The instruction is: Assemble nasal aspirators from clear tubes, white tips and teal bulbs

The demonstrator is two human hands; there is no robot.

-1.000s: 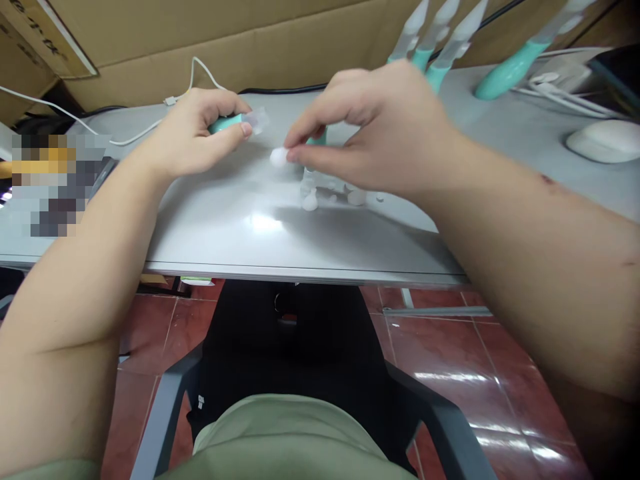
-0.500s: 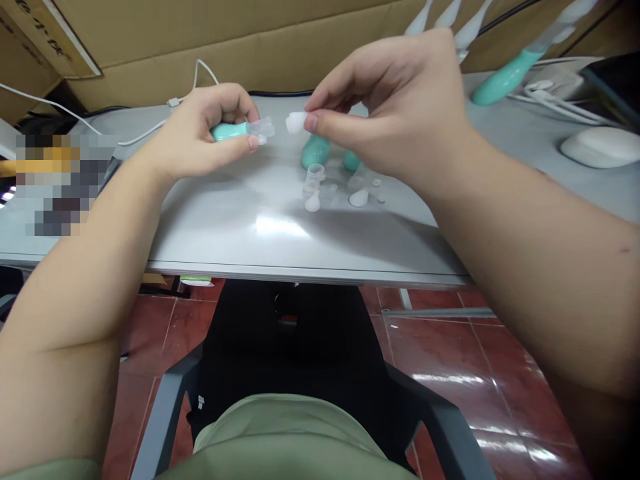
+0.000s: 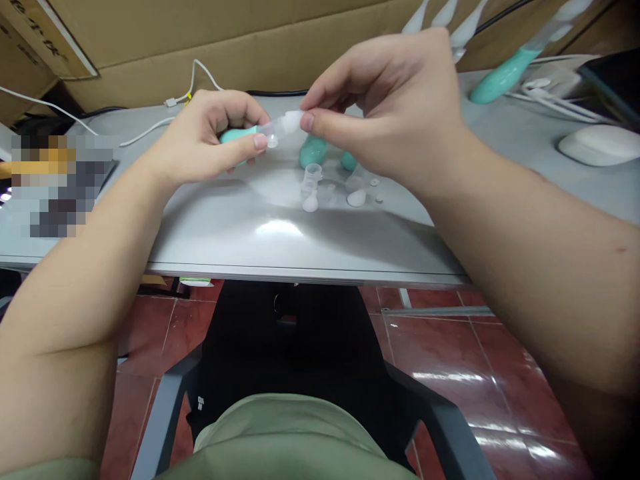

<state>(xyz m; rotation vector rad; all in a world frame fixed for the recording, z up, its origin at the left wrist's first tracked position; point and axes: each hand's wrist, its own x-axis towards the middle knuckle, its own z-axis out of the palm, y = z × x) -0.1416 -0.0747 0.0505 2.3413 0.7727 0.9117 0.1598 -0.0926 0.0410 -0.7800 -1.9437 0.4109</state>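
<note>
teal handle (image 3: 233, 135), clear collar (image 3: 273, 129) at its end, sits in my left hand (image 3: 207, 137), fingers curled round it above the table (image 3: 225, 233); my right hand (image 3: 387, 100) pinches the white tip (image 3: 293, 122) at the collar's mouth. i can't tell whether it's seated; best, i'd judge, to line both up straight and press gently, without squeezing the collar.

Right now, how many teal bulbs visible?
4: one teal bulb in the left hand, two partly behind the right hand, one at back right; the right hand may hide more.
</note>
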